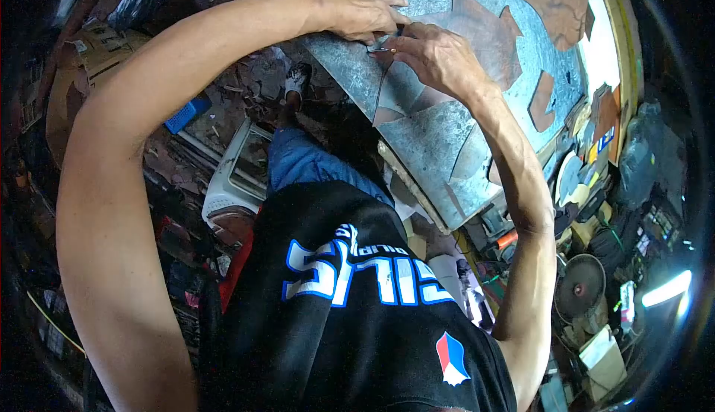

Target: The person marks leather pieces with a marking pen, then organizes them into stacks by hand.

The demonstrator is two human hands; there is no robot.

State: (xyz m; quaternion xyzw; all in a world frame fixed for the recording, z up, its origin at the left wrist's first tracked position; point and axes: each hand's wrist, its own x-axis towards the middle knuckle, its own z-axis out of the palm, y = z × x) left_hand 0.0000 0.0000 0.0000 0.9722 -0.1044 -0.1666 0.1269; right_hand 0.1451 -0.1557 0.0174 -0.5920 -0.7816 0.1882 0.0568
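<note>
Worktop point(428, 144): mottled grey, carrying the flat pieces, probably as firm backing for close work.
Brown sheet point(488, 43): leather-like, smooth, angular-edged, lying flat beside and partly beneath the right hand, far side of the scene.
Left hand point(365, 10): palm down, fingers spread; the grip is released, likely steadying what lies beneath.
Right hand point(439, 51): bent low beside the left fingertips; the grip is clenched on a slim tool, seemingly for fine control.
Curved brown piece point(542, 103): notched, apart to the right.
Slim tool point(383, 49): pale shaft pointing left, close to the surface; its tip cannot be made out.
</note>
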